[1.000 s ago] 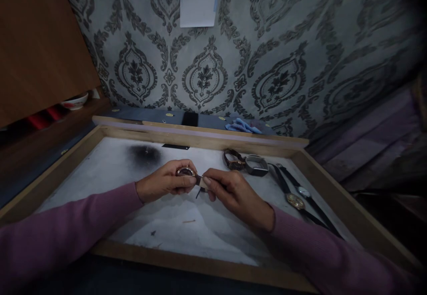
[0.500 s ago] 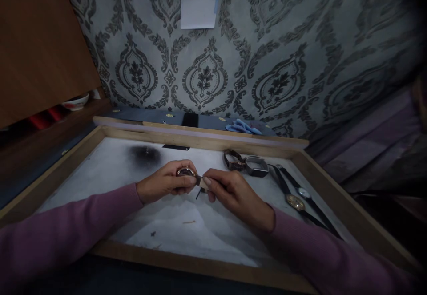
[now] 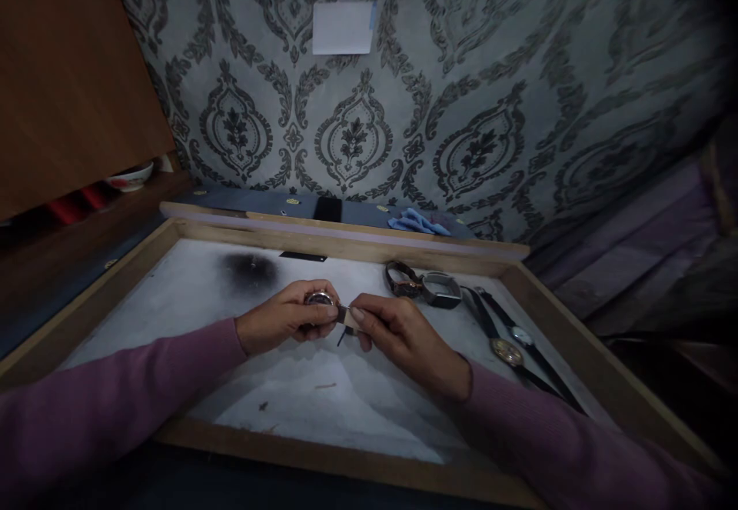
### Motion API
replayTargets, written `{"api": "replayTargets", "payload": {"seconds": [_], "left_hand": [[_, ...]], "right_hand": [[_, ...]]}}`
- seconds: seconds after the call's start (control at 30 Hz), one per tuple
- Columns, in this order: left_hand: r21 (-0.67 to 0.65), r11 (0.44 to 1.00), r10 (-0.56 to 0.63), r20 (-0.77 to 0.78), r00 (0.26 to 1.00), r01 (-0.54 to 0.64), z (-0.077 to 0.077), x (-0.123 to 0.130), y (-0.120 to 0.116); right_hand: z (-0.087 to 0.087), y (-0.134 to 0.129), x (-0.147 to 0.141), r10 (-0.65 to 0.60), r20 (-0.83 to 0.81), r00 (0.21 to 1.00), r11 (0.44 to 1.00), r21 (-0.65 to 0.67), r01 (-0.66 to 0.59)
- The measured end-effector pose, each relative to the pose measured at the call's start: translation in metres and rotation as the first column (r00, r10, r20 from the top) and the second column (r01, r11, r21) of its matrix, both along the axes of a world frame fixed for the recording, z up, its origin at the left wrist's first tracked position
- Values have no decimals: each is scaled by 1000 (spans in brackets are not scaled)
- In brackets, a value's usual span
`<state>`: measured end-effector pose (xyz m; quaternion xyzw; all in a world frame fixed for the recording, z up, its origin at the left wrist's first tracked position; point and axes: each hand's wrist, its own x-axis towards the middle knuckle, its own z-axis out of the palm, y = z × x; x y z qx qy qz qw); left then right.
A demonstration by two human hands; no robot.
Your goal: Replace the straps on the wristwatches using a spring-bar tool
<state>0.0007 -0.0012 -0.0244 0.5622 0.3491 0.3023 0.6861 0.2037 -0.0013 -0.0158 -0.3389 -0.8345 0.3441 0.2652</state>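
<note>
Above the middle of the white tray bottom, my left hand (image 3: 282, 311) is closed round a wristwatch (image 3: 319, 297) with a round, shiny case. Its thumb presses along the case's lower edge. My right hand (image 3: 407, 337) pinches a small, flat beige piece (image 3: 350, 320) close to the left fingertips. A dark strap part (image 3: 341, 315) shows between the two hands; whether it joins the beige piece cannot be seen. A thin dark strip (image 3: 341, 338) hangs just below. Fingers hide much of the watch.
A wooden frame (image 3: 346, 233) edges the work surface. On the right lie a dark bracelet watch (image 3: 403, 279), a square grey-banded watch (image 3: 441, 290) and two strap watches (image 3: 507, 352). A dark flat strip (image 3: 303, 256) lies at the back; a blue cloth (image 3: 419, 221) sits beyond the frame.
The watch in my left hand has tilted slightly, and its rim looks more silvery. Both hands keep their grip in nearly the same place. The view has shifted a little.
</note>
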Motion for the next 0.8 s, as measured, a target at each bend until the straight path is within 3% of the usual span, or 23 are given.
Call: {"api": "replayTargets", "payload": {"seconds": [0.17,0.53,0.67,0.8], "left_hand": [[-24,1000,-11,-3,1000,11,-2,0,1],[59,997,-53,-5,999,53,-1,-1,1],[50,996,-79,8,997,78,-2,-2,0],[37,997,-72,14,997,71,0,-2,-2]], "right_hand": [[-1,0,0,14,-5,1000,999,-32,-14],[0,2,-1,47,-70,996,984,-168,-58],[-1,2,0,65,-45,997,989,-129,-70],[0,0,1,75,9,997,997,-6,-75]]}}
